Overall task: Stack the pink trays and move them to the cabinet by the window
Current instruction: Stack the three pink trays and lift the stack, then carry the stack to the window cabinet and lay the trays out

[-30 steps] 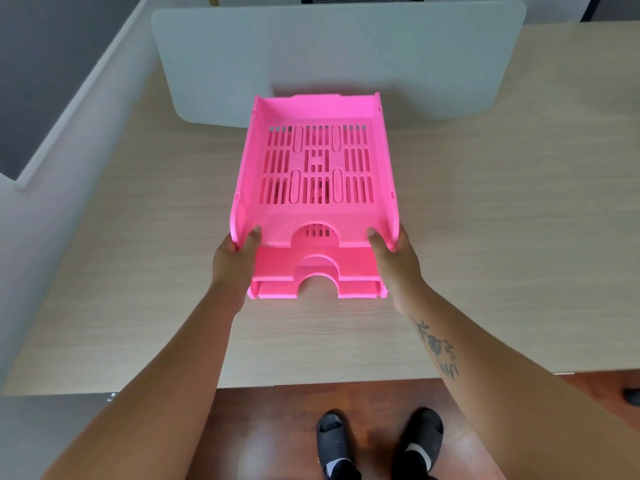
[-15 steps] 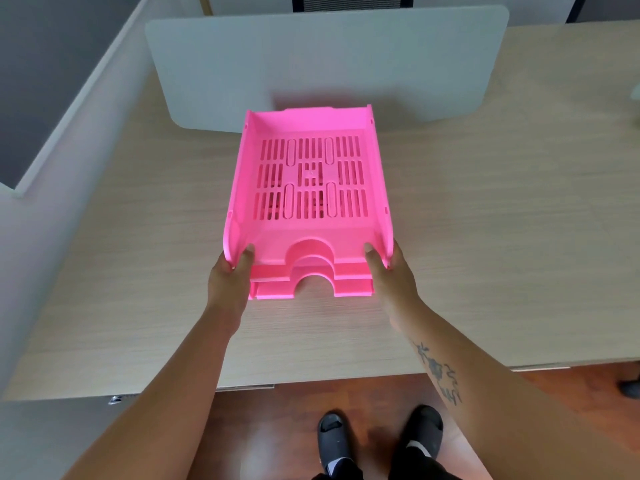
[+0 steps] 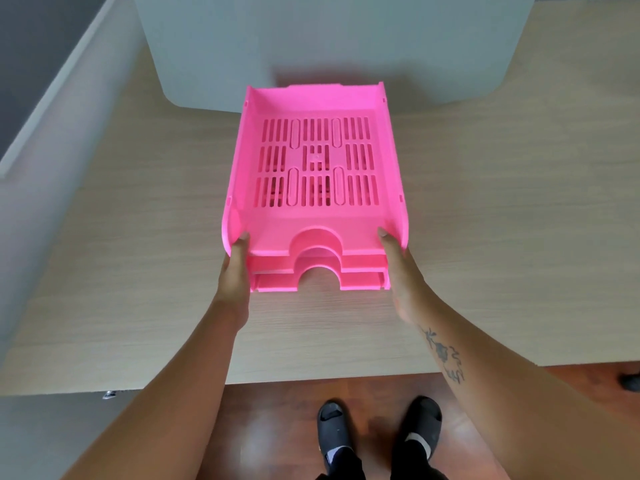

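Note:
Three pink slotted trays (image 3: pixel 313 223) sit nested in one stack on the wooden desk (image 3: pixel 485 220), their curved front cut-outs facing me. My left hand (image 3: pixel 235 268) grips the stack's near left corner, thumb over the top tray's rim. My right hand (image 3: pixel 401 271) holds the near right corner the same way. Both lower trays show only their front edges under the top one.
A pale grey divider panel (image 3: pixel 214 46) stands upright just behind the trays. A grey partition (image 3: pixel 52 109) runs along the left. The desk's front edge is near me, with wooden floor and my black sandals (image 3: pixel 377 424) below it.
The top tray has dropped down onto the two below, so the stack looks tighter. My hands stayed on its front corners, and my view has moved closer.

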Available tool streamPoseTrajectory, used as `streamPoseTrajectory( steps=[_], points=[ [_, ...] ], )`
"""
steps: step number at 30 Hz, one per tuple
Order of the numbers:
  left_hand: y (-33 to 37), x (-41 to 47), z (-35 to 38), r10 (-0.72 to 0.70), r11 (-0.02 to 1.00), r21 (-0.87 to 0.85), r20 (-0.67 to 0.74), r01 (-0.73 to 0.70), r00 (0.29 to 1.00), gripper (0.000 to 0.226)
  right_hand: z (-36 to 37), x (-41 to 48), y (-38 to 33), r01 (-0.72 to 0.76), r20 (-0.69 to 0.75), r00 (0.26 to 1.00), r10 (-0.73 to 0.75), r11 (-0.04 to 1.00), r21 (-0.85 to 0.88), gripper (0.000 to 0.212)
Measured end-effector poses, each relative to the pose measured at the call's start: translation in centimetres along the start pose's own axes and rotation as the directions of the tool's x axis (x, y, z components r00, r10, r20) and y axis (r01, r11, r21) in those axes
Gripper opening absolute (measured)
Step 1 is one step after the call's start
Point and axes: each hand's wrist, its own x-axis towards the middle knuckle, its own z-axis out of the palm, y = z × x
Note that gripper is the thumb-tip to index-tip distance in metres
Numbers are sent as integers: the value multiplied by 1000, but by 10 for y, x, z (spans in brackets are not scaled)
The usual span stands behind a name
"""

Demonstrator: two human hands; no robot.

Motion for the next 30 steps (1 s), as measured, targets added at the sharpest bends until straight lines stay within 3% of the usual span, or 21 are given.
streamPoseTrajectory(
  steps=[7,17,25,30],
  points=[
    [41,-4,11,12,999,-30,-95,-15,995,53,0,-2,-35,25,-58,998,-23,999,31,85],
    [72,-10,26,-48,997,-59,-58,45,997,51,-7,-4,-70,70,-93,993,-76,995,-74,58],
    [94,-41,55,25,992,-123,-125,-40,992,55,-32,-24,-106,132,-35,990,-135,987,-90,64],
    [111,-79,77,68,984,-149,-201,-99,977,75,-53,-44,-131,171,59,984,-168,983,-59,77]
  ],
)
